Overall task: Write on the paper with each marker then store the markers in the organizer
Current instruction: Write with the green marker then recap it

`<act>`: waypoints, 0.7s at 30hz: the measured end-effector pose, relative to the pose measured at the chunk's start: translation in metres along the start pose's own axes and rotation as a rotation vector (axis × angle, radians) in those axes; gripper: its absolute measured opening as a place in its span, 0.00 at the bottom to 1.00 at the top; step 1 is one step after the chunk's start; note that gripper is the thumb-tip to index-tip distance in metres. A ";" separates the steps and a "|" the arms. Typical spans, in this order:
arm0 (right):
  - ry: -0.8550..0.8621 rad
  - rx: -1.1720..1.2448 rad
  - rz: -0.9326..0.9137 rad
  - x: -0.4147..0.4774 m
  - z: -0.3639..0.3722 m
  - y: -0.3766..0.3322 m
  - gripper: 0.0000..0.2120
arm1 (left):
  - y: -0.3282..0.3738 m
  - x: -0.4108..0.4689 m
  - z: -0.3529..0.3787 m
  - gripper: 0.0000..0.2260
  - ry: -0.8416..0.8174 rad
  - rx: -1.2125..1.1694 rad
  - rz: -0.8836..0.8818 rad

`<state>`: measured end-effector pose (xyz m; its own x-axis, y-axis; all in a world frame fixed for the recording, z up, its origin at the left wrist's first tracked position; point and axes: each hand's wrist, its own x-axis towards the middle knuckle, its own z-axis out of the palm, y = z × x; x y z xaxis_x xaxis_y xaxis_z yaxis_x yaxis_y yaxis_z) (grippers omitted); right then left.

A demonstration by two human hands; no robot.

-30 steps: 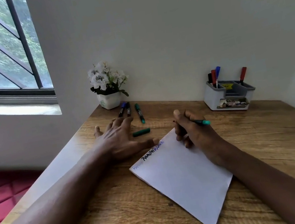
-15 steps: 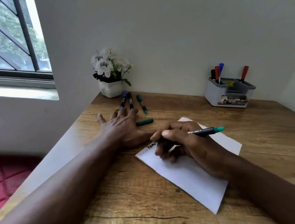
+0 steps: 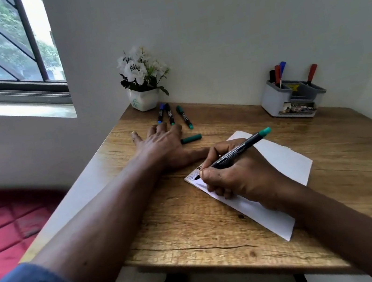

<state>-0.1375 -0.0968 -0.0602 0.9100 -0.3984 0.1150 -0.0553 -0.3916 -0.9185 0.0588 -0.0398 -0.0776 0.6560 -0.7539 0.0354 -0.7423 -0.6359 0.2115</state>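
Near the far left corner of the table (image 3: 194, 225), by the white flower pot (image 3: 144, 98), 3 loose markers (image 3: 170, 117) lie side by side, their long axes running roughly from the far edge toward the near edge. Just in front of them the left hand (image 3: 163, 144) lies palm down on the wood, fingers straight and spread, holding nothing. Its thumb reaches right toward the paper (image 3: 280, 164), but whether it touches the sheet is hidden. Just beside its fingers, on the right, a green cap (image 3: 191, 138) lies crosswise.

The paper sits mid-table, skewed, with writing at its left corner. The right hand (image 3: 237, 171) rests on it and pinches a green marker (image 3: 238, 150) in a writing grip, tip down on that left corner.

The marker's long axis slants up and right, its green tail aimed toward the organizer (image 3: 292, 100) at the far right corner, well apart from both hands and already holding 4 markers. Judging from this, writing is the step in hand. For capping, the left hand is nearer the cap; for storing, the right hand is nearer the organizer
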 end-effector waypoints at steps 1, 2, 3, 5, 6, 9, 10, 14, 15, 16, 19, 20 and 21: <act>0.017 -0.010 -0.016 0.000 0.001 0.001 0.04 | 0.000 0.001 0.000 0.48 -0.002 -0.004 -0.001; 0.025 -0.020 -0.027 0.000 0.001 0.002 0.04 | 0.000 0.001 0.000 0.48 -0.003 -0.009 -0.003; 0.026 -0.032 -0.032 0.000 0.001 0.002 0.04 | 0.000 0.001 0.000 0.48 -0.005 -0.014 -0.004; 0.033 -0.079 -0.048 0.000 0.000 0.004 0.05 | 0.000 0.001 -0.001 0.48 -0.006 -0.016 -0.005; 0.042 -0.123 -0.068 0.001 0.000 0.004 0.05 | 0.000 0.000 -0.001 0.48 -0.006 -0.017 -0.003; 0.051 -0.242 -0.125 0.003 0.002 0.007 0.05 | 0.000 -0.001 -0.002 0.46 -0.006 -0.025 0.005; 0.044 -0.258 -0.129 0.004 0.003 0.008 0.06 | 0.000 -0.001 -0.002 0.46 -0.004 -0.027 0.006; 0.044 -0.293 -0.147 0.005 0.002 0.009 0.06 | 0.000 -0.001 -0.002 0.47 -0.005 -0.027 0.006; 0.050 -0.281 -0.151 0.005 0.002 0.009 0.06 | 0.000 -0.001 -0.002 0.47 -0.010 -0.026 0.003; 0.052 -0.262 -0.152 0.004 0.002 0.009 0.06 | 0.000 -0.001 -0.002 0.48 -0.013 -0.026 0.000; 0.029 -0.247 -0.150 0.004 0.002 0.009 0.05 | -0.001 -0.001 -0.003 0.47 -0.008 -0.027 0.002; 0.025 -0.250 -0.151 0.005 0.002 0.009 0.05 | -0.001 -0.001 -0.003 0.47 -0.005 -0.027 0.005; 0.026 -0.248 -0.149 0.005 0.002 0.009 0.05 | -0.001 -0.001 -0.003 0.47 -0.005 -0.027 0.006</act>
<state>-0.1325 -0.1012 -0.0688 0.9050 -0.3411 0.2542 -0.0234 -0.6367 -0.7707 0.0594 -0.0383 -0.0751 0.6509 -0.7585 0.0315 -0.7421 -0.6269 0.2373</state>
